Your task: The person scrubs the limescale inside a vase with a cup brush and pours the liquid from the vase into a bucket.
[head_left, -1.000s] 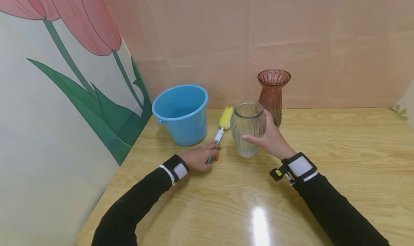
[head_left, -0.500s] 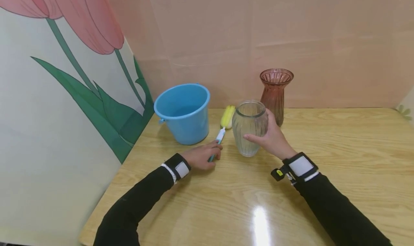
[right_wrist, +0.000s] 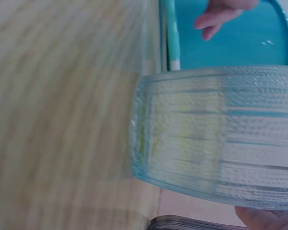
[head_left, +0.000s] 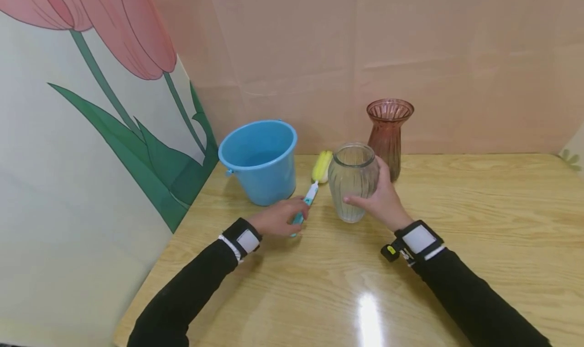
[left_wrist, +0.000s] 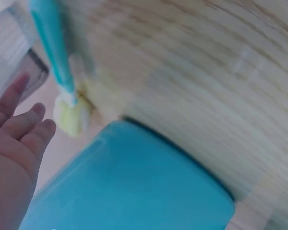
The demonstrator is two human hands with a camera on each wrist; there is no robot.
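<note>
My right hand [head_left: 382, 199] grips a clear ribbed glass vase [head_left: 352, 180] that stands upright on the wooden table [head_left: 479, 220]; the right wrist view shows the vase [right_wrist: 221, 143] close up. My left hand [head_left: 282, 218] lies over the teal handle of a bottle brush [head_left: 310, 192], whose yellow sponge head points towards the wall. In the left wrist view the fingers [left_wrist: 19, 120] are fairly straight and the brush handle [left_wrist: 50, 43] lies beside them, not enclosed.
A blue bucket [head_left: 259, 160] stands left of the brush, close to my left hand. A reddish ribbed glass vase [head_left: 389, 130] stands just behind the clear one by the pink wall. A tulip-painted panel [head_left: 91, 134] borders the table's left side.
My left hand has shifted slightly along the brush handle. My right hand keeps its hold on the clear vase, which stands where it was.
</note>
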